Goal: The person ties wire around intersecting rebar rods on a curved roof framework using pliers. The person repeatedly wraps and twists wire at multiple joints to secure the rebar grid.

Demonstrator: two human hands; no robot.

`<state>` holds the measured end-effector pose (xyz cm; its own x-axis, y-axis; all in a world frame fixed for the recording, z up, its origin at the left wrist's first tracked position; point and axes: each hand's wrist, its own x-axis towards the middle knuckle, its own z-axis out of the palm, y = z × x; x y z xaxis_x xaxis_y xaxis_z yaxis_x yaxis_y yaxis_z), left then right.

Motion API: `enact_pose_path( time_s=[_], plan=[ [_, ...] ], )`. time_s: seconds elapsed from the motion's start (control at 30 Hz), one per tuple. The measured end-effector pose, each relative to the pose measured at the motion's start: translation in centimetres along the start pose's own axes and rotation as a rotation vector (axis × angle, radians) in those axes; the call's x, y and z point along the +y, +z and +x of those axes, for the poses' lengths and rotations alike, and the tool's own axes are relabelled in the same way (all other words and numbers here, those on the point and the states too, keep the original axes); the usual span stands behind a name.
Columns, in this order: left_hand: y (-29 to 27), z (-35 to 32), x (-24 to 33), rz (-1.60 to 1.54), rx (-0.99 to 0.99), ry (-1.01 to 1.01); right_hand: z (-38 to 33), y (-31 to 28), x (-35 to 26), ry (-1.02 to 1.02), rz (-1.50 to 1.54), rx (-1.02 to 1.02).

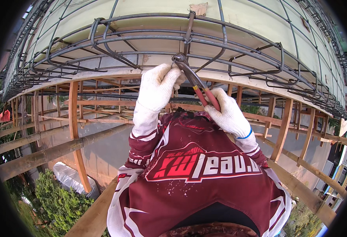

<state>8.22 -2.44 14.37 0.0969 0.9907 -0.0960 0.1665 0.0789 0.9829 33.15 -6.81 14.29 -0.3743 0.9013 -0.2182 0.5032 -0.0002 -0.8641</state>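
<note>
Both my hands wear white knit gloves. My right hand (229,115) is wrapped round the red-gripped handles of a pair of end-cutting pincers (191,76). The metal head of the pincers points up and left, just below a crossing of steel rebar (150,38). Right beside the pincers' head, my left hand (157,87) is closed with thumb and fingers pinched together. Whatever lies between those fingertips is too small to make out. A vertical bar (188,28) meets the long horizontal bars above the pincers.
Pale formwork panels (150,25) stand behind the rebar cage. Below it are wooden posts (74,114) and thick bamboo poles (43,158), with a drop to the ground between them. A silver-covered vehicle-like shape (73,177) and green bushes (61,197) lie far below.
</note>
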Motion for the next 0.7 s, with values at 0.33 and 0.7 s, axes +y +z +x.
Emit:
enact_pose_path(
  time_s=[0.33, 0.7],
  plan=[
    [-3.3, -1.1, 2.6, -0.269, 0.085, 0.159, -2.8, -4.8, -0.6, -0.109, 0.114, -0.197],
    [-2.1, 0.1, 2.3, -0.278, 0.122, 0.159, -13.5, -17.8, -9.0, -0.204, -0.140, 1.142]
  ],
)
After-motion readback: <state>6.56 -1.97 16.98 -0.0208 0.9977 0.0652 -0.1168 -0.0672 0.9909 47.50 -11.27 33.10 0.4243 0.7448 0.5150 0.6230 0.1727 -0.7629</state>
